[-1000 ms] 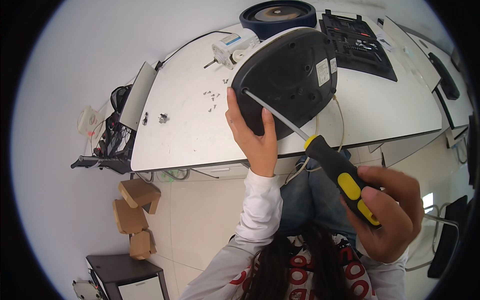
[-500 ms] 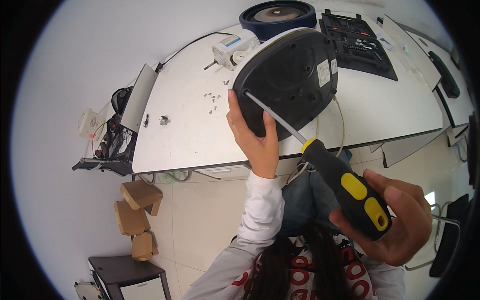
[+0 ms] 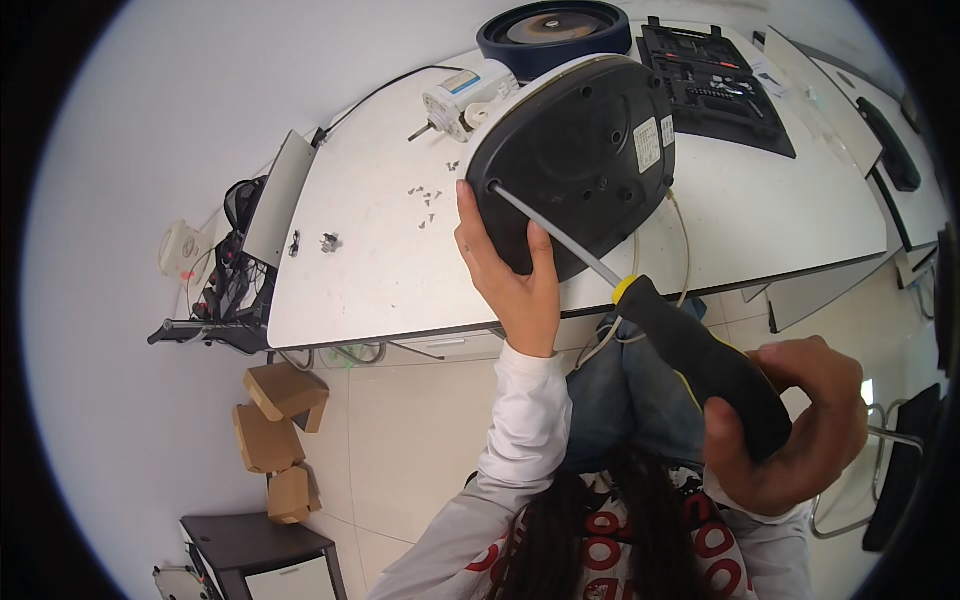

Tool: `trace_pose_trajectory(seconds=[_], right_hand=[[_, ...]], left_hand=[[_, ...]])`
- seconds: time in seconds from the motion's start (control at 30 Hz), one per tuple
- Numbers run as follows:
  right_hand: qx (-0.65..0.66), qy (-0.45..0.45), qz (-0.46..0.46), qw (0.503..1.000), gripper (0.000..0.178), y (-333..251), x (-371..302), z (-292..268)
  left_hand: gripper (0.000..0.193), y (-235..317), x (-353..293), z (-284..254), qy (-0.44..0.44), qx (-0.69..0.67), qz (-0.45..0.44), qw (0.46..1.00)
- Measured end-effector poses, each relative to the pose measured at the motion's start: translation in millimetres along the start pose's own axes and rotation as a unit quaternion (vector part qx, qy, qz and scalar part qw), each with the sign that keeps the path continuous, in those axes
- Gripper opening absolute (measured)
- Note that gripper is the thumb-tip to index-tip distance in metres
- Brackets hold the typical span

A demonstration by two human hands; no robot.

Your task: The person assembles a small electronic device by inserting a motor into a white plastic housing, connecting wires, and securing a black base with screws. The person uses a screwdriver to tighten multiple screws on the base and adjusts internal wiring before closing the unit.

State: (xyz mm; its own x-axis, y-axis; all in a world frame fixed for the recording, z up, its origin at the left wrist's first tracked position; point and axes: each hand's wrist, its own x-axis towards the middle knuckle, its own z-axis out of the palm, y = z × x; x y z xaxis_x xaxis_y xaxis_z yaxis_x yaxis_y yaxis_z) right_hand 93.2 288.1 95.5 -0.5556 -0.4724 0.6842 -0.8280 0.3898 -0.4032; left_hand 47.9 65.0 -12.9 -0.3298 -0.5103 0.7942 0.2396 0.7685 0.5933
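My left hand [image 3: 518, 290] is closed on the lower left edge of a fan-base-like white housing [image 3: 560, 150], tilted up so that its black underside faces me. Fingers and thumb press against that underside. In my right hand [image 3: 815, 430] is the handle of a black and yellow screwdriver [image 3: 690, 335]. Its long shaft runs up to the left, and the tip sits in a hole near the housing's left rim, close to my left fingertips. What lies inside the hole is hidden. Several small screws [image 3: 428, 196] lie scattered on the white table [image 3: 370, 290] left of the housing.
Behind the housing lies a white motor [image 3: 465, 97] with a metal shaft, beside a round dark-blue ring-shaped part [image 3: 555, 55]. An open black tool case [image 3: 715, 90] stands at the back right. A cream cable [image 3: 686, 245] hangs from the housing. Cardboard boxes [image 3: 268, 438] are on the floor.
The screwdriver handle has turned about its axis, its yellow patches now out of sight. My right fingers have shifted around it. My left hand and the housing have hardly moved.
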Motion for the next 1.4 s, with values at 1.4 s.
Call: trace_pose_trajectory(seconds=[1.4], right_hand=[[0.015, -0.086, 0.008, 0.996, 0.057, 4.1, -0.5, 0.5]], left_hand=[[0.067, 0.4, -1.0, 1.5, -0.003, -0.052, -0.026, 0.998]])
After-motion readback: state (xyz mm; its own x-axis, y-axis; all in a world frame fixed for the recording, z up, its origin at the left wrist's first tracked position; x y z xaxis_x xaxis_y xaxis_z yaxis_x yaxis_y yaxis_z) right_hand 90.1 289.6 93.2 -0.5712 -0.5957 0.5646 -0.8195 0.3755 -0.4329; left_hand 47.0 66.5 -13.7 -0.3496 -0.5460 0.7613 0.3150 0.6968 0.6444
